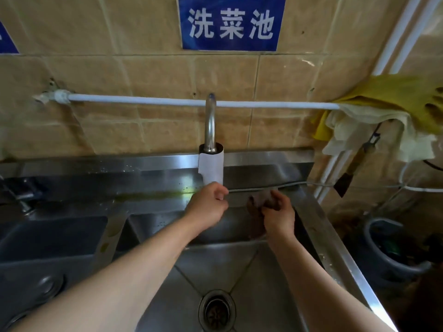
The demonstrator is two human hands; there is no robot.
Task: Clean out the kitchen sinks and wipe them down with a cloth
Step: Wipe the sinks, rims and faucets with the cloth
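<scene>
Looks like the rinse step: right hand (278, 218) clutches the dark cloth (260, 200) over the right sink (242, 271), just beside the tap's white sleeve (211, 165). Left hand (207, 204) is curled under that sleeve, seemingly pinching nothing. Next probably needs water running, then wringing.

A blue sign (231, 22) on the tiled far wall above the tap reads 洗菜池 in white characters; a second blue sign (6, 40) at far left is unreadable.
</scene>
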